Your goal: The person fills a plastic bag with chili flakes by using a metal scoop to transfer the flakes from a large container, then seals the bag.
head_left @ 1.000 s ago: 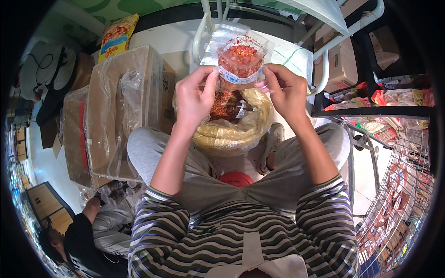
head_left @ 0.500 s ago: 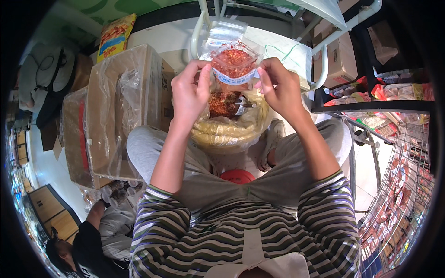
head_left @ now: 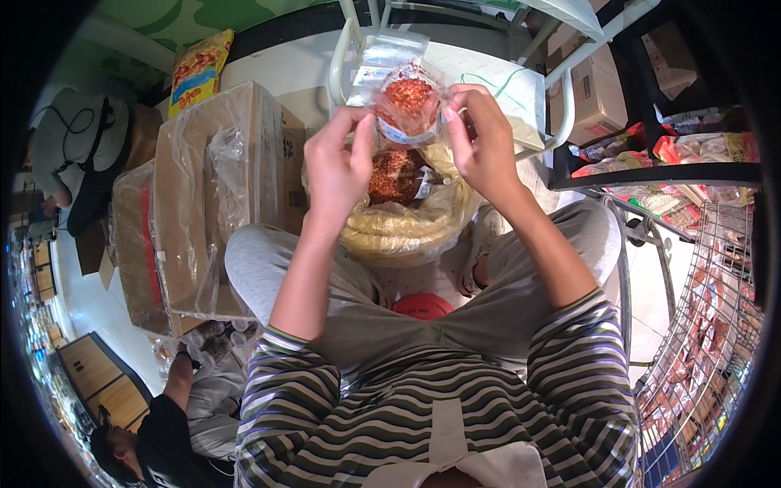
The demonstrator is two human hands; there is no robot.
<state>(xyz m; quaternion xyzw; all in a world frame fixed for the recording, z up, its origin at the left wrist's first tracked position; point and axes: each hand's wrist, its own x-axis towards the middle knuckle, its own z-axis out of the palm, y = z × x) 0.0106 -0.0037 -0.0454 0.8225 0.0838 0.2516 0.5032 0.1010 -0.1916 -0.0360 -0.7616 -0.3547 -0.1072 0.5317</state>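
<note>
Between my two hands hangs a small clear plastic bag (head_left: 409, 96) of red chili flakes. My left hand (head_left: 340, 154) is closed, pinching the bag's left edge between thumb and fingers. On the other side my right hand (head_left: 486, 138) pinches the right edge the same way. Just below, between my knees, stands a yellow plastic-lined sack (head_left: 399, 240), rolled open, with loose chili flakes (head_left: 394, 175) inside. Beyond the bag, a stack of flat clear bags (head_left: 394, 49) lies on a white step stool (head_left: 488, 77).
Plastic-wrapped cardboard boxes (head_left: 183, 203) stand at my left, with a yellow snack bag (head_left: 199, 69) behind them. A red round object (head_left: 422, 307) shows under me. A wire cart (head_left: 691, 325) of packages is at right. Another person (head_left: 167, 423) crouches at lower left.
My right hand has moved slightly left, toward my left hand. The chili flake bag looks narrower and more gathered between them than before.
</note>
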